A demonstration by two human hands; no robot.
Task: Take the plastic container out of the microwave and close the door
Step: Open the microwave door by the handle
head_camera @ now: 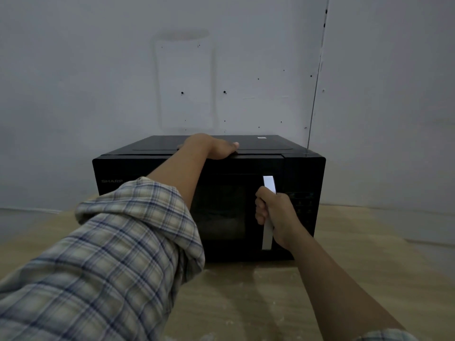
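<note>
Black and glossy, one microwave [209, 205] sits on a pale wooden surface [246, 303] against a grey wall [98, 70], its door flush with the front. The left hand [211, 146] lies palm down on the near top edge of the oven, fingers spread flat and gripping nothing, thumb stretched out to the right. The right hand [275, 215] is curled tight around the single silver handle [268, 210], an upright bar at the right side of the door, with bare metal showing above and below the fist. Both forearms are bare below rolled plaid sleeves [123, 242]. Faint lettering at the door's upper left reads SHARP [112, 181]. One small white sticker [261, 137] lies on the far top; its print is too small to read. Behind the dark window, the plastic container cannot be made out.
</note>
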